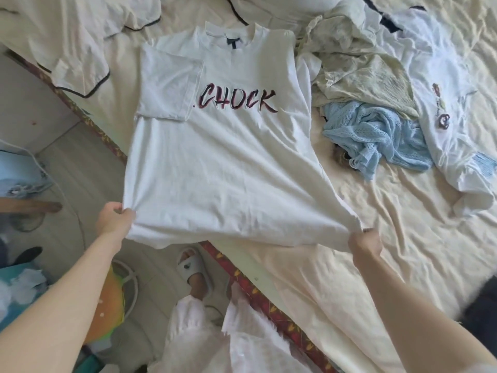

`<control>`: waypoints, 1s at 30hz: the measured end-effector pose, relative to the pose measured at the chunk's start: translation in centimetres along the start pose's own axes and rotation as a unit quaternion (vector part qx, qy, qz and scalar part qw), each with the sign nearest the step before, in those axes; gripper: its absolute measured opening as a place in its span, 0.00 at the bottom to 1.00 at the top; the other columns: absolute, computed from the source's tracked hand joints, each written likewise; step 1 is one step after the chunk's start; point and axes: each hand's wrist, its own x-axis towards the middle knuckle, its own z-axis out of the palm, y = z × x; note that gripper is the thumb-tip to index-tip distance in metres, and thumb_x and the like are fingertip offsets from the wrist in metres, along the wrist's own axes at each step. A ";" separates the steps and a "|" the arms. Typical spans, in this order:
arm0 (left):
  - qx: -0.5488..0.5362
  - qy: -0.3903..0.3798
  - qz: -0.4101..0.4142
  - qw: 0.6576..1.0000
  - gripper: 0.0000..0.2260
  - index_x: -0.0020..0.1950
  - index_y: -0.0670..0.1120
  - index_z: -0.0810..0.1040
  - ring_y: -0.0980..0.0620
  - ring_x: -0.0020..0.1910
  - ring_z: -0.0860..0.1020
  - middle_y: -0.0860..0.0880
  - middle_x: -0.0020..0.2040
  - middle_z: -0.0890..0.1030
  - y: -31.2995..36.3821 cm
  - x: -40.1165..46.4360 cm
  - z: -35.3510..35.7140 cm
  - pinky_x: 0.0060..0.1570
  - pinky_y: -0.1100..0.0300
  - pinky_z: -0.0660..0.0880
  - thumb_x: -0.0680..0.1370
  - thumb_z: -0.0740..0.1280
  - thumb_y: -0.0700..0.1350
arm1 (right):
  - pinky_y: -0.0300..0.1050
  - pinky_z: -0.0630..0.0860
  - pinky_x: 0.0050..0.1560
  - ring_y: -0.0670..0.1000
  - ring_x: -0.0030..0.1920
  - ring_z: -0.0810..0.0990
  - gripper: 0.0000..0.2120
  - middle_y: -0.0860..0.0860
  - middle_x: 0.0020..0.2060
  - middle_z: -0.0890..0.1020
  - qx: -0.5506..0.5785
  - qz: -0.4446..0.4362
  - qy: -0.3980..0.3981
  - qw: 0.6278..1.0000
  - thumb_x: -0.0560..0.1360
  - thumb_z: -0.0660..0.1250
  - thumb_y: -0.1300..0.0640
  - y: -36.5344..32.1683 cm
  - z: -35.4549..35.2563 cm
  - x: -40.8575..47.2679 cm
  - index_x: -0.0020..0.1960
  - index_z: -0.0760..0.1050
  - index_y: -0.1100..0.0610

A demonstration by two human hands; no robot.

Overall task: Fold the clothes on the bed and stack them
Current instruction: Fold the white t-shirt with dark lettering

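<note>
T-shirt (215, 157) flat on bed (376, 238), hem over near edge; clothes pile (363, 103) right of it.

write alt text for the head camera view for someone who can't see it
Two bare hands, left hand and right hand, grip the bottom corners of a white printed t-shirt spread on a cream bed sheet, one sleeve folded in. A crumpled light blue knit garment lies to its right.

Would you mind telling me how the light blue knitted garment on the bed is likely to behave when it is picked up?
The light blue knitted garment lies crumpled in soft folds, so it will probably hang limp and droop. Its open, lacy knit suggests it is light and may stretch or snag. It touches the pale green garment, which might drag along.
</note>
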 end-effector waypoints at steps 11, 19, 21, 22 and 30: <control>-0.154 -0.221 -0.039 0.962 0.12 0.58 0.42 0.70 0.46 0.47 0.76 0.46 0.51 0.77 -3.1 0.7 1.1 0.46 0.51 0.74 0.79 0.66 0.46 | 0.52 0.76 0.52 0.63 0.48 0.77 0.13 0.56 0.41 0.73 0.158 0.075 -0.230 0.957 0.77 0.63 0.57 1.8 10.2 -12.8 0.53 0.70 0.68; -0.166 -0.287 -0.038 0.943 0.07 0.54 0.41 0.72 0.51 0.40 0.77 0.46 0.45 0.77 -7.2 -0.4 0.9 0.37 0.59 0.77 0.78 0.65 0.35 | 0.53 0.68 0.62 0.54 0.70 0.68 0.21 0.56 0.69 0.69 0.355 0.274 -0.381 0.808 0.80 0.62 0.53 0.5 18.0 -18.3 0.70 0.65 0.58; -0.171 -0.298 -0.046 0.938 0.03 0.52 0.40 0.74 0.52 0.35 0.76 0.45 0.41 0.77 -8.3 -0.4 0.9 0.32 0.63 0.77 0.79 0.64 0.35 | 0.52 0.68 0.61 0.52 0.63 0.74 0.13 0.53 0.58 0.77 0.390 0.312 -0.365 0.786 0.78 0.64 0.53 0.0 19.4 -19.0 0.58 0.71 0.59; -0.178 -0.299 -0.053 0.936 0.02 0.51 0.40 0.74 0.52 0.34 0.75 0.45 0.41 0.78 -9.0 -0.3 0.9 0.32 0.63 0.77 0.79 0.63 0.36 | 0.51 0.70 0.57 0.52 0.56 0.77 0.10 0.52 0.50 0.79 0.401 0.328 -0.353 0.779 0.77 0.66 0.54 -0.1 19.8 -19.3 0.52 0.73 0.59; -0.110 -0.217 0.031 0.969 0.05 0.52 0.42 0.69 0.48 0.41 0.73 0.48 0.42 0.75 -13.3 0.6 2.0 0.41 0.55 0.69 0.81 0.60 0.44 | 0.47 0.73 0.62 0.55 0.59 0.76 0.13 0.55 0.49 0.78 0.492 0.315 -0.333 0.740 0.77 0.66 0.60 1.7 19.7 -21.4 0.60 0.70 0.62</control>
